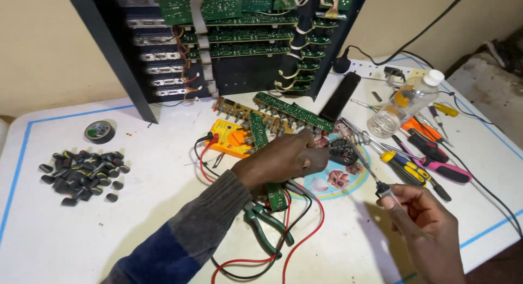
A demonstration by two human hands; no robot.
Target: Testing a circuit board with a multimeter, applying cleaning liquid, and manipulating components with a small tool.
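Observation:
My left hand [283, 158] reaches across the table and grips a long narrow green circuit board [275, 194] that runs under my palm. Another green board [294, 110] with several components lies just beyond it. My right hand [422, 218] holds a thin soldering iron [364, 158] by its dark handle, its metal tip pointing up and left toward a coiled metal stand [355, 132]. A yellow multimeter [231, 139] with red and black leads [261, 259] sits left of my left hand. Green-handled pliers [267, 227] lie under my left wrist.
An open black chassis [239, 38] stacked with green boards stands at the back. Several black knobs [84, 175] and a roll of tape [99, 131] lie at the left. Screwdrivers [419, 158], a clear plastic bottle [406, 104] and a black remote-like bar [339, 96] lie at the right.

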